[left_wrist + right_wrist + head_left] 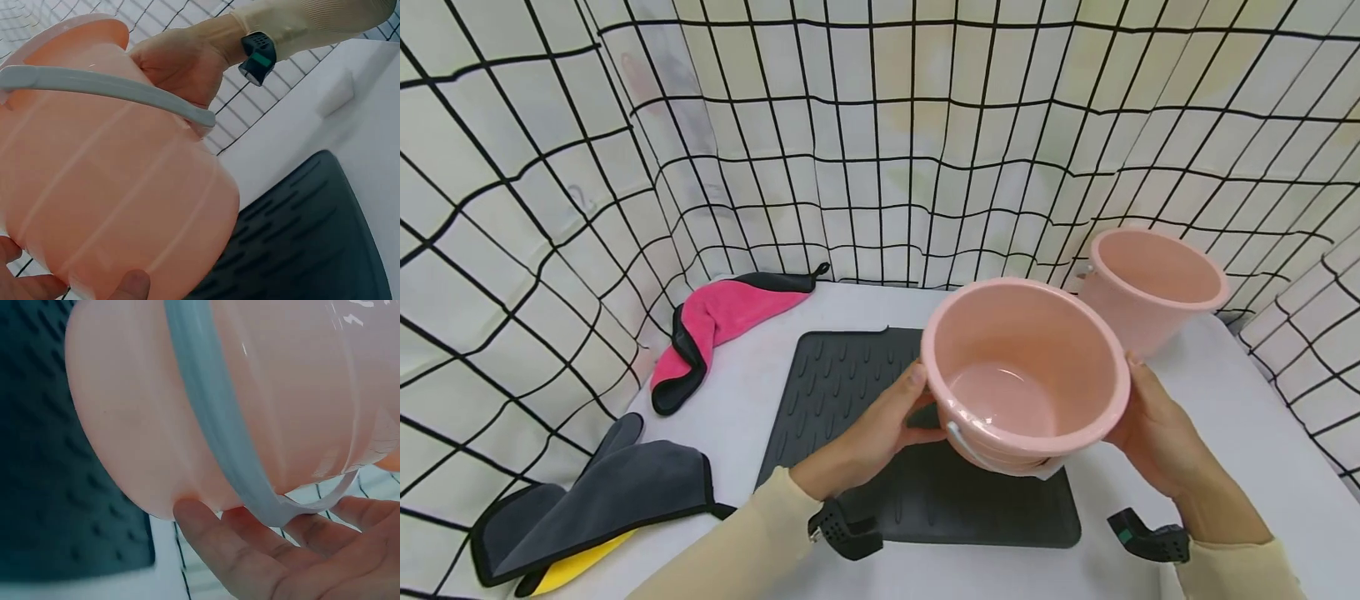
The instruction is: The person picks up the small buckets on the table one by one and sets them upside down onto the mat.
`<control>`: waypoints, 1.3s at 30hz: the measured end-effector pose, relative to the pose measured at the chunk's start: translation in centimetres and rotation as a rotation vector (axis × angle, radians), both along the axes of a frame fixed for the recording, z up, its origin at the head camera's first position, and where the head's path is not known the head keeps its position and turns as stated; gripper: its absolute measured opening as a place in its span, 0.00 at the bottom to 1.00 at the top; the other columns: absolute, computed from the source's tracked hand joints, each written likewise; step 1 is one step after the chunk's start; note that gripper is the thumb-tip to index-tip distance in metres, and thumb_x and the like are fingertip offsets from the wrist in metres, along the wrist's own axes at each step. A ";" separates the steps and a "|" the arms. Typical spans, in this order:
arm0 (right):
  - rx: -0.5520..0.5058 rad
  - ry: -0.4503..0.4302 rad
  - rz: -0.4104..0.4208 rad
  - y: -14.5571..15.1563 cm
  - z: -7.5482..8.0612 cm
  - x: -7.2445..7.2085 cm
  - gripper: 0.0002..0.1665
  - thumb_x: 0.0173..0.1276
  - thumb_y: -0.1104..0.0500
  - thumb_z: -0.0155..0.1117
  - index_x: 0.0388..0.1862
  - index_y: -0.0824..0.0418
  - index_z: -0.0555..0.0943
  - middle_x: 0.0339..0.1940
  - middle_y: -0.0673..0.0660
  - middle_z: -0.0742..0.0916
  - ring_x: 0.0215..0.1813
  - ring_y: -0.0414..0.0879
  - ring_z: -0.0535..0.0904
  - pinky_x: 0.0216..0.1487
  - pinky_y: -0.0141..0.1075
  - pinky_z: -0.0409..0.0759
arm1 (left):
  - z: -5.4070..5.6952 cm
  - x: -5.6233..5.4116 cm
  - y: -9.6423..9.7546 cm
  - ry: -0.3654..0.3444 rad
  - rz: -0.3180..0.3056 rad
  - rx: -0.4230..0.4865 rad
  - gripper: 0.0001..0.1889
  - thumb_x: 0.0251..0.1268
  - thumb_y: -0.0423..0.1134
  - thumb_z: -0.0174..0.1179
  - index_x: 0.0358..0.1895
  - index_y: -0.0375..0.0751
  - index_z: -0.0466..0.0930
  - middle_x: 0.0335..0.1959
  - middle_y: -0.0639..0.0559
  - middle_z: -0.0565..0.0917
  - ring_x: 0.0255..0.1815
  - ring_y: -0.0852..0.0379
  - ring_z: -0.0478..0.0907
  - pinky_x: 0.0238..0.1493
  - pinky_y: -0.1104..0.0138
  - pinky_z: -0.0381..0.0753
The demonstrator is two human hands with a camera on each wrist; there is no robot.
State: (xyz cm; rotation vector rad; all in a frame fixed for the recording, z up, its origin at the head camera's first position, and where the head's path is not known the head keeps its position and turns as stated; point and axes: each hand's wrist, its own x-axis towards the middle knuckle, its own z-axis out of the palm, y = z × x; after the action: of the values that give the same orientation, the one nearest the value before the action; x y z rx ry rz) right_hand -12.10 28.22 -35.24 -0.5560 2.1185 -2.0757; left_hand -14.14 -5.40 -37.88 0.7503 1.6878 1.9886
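Observation:
A pink bucket (1026, 367) is held over the dark ribbed mat (880, 508), its mouth tilted toward me in the head view. My left hand (883, 421) grips its left side, thumb up by the rim and fingers lower on the wall. On the opposite side my right hand (1157, 429) holds it, the fingers (219, 550) pressed along the wall in the right wrist view. The pale grey handle (112, 87) hangs down across the bucket's outside. Inside, the bucket shows only its bare bottom.
A second pink bucket (1150, 292) stands at the back right. Against the left side lie a pink cloth with black edging (730, 321) and a dark grey cloth with a yellow underside (625, 492). Black netting (910, 158) over white sheeting encloses the white table.

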 end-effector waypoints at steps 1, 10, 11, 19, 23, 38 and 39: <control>0.012 -0.019 -0.012 -0.8 -0.1 -0.1 0.31 0.89 0.45 0.22 0.82 0.49 0.58 0.67 0.51 0.75 0.60 0.44 0.78 0.52 0.44 0.86 | -0.2 0.2 -0.7 -0.007 0.011 0.006 0.35 0.85 0.64 0.31 0.86 0.52 0.46 0.84 0.46 0.50 0.85 0.40 0.50 0.68 0.44 0.76; 0.053 -0.132 0.026 -6.8 -0.6 -2.0 0.37 0.86 0.34 0.23 0.83 0.49 0.57 0.76 0.57 0.68 0.70 0.51 0.70 0.59 0.53 0.78 | -0.7 1.6 -6.3 -0.057 0.129 -0.014 0.33 0.87 0.57 0.28 0.85 0.45 0.46 0.80 0.35 0.56 0.82 0.33 0.51 0.68 0.40 0.74; 0.053 -0.144 0.037 -7.3 -0.7 -2.2 0.38 0.85 0.33 0.23 0.84 0.50 0.55 0.78 0.59 0.65 0.73 0.53 0.67 0.60 0.55 0.78 | -0.8 1.7 -6.8 -0.064 0.140 -0.015 0.33 0.87 0.56 0.28 0.85 0.45 0.46 0.80 0.35 0.56 0.81 0.32 0.51 0.68 0.41 0.74; 0.039 -0.184 0.109 -10.6 -1.4 -3.5 0.40 0.85 0.32 0.24 0.86 0.50 0.54 0.84 0.57 0.61 0.82 0.61 0.57 0.65 0.65 0.74 | -1.3 2.7 -9.7 -0.121 0.188 -0.014 0.33 0.87 0.57 0.27 0.86 0.49 0.42 0.83 0.38 0.50 0.81 0.32 0.48 0.69 0.45 0.73; 0.047 -0.203 0.149 -11.7 -1.5 -4.0 0.39 0.85 0.33 0.25 0.86 0.48 0.55 0.83 0.57 0.63 0.81 0.63 0.60 0.65 0.64 0.75 | -1.2 3.0 -11.1 -0.087 0.212 -0.030 0.32 0.87 0.57 0.25 0.86 0.50 0.40 0.84 0.39 0.49 0.81 0.33 0.47 0.69 0.47 0.73; 0.017 -0.262 0.230 -14.2 -1.4 -5.6 0.40 0.84 0.30 0.31 0.85 0.46 0.56 0.81 0.60 0.65 0.77 0.68 0.65 0.63 0.59 0.79 | -2.5 3.0 -13.3 0.157 0.243 0.118 0.30 0.86 0.44 0.23 0.86 0.48 0.39 0.80 0.32 0.46 0.76 0.41 0.58 0.69 0.56 0.77; -0.012 -0.261 0.220 -14.4 -1.5 -5.7 0.40 0.84 0.31 0.31 0.85 0.48 0.56 0.81 0.61 0.66 0.76 0.68 0.65 0.65 0.57 0.77 | -2.6 3.0 -13.4 0.162 0.259 0.143 0.29 0.87 0.45 0.23 0.86 0.47 0.40 0.80 0.32 0.48 0.75 0.42 0.60 0.68 0.57 0.77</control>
State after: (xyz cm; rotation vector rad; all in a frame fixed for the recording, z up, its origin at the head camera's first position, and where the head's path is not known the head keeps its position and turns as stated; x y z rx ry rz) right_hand -17.80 13.85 -36.76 -0.4668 1.8146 -1.9240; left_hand -11.14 -18.76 -40.48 0.7941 1.8290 2.3004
